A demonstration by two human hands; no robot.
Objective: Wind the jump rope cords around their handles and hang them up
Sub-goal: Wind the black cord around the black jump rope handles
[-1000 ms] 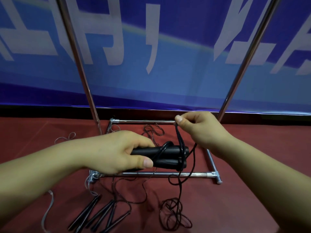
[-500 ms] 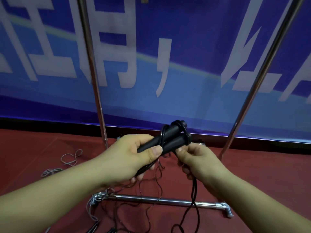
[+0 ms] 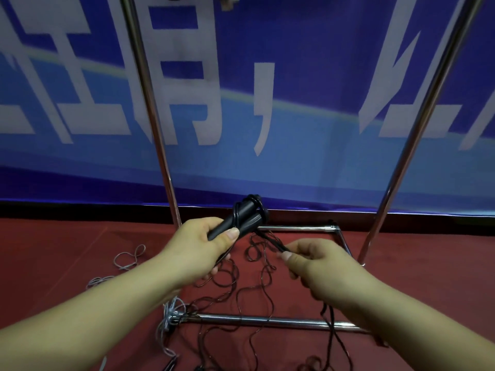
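My left hand (image 3: 199, 249) grips two black jump rope handles (image 3: 242, 220) held side by side and tilted up to the right. A few turns of black cord wrap round their far end. My right hand (image 3: 313, 259) pinches the black cord (image 3: 270, 241), which runs taut from the handles down to my fingers. The rest of that cord hangs below my right wrist toward the floor. Both hands are in front of the chrome rack (image 3: 267, 321).
The rack's two uprights (image 3: 154, 116) rise left and right before a blue banner. Loose dark cords (image 3: 227, 295) lie tangled on the red floor inside the rack base. Pale cords (image 3: 128, 259) lie at the left, and more handles show at the bottom edge.
My right hand has moved down and to the right, away from the handles, drawing the cord taut. The view has tilted upward over the second; my left hand keeps its grip.
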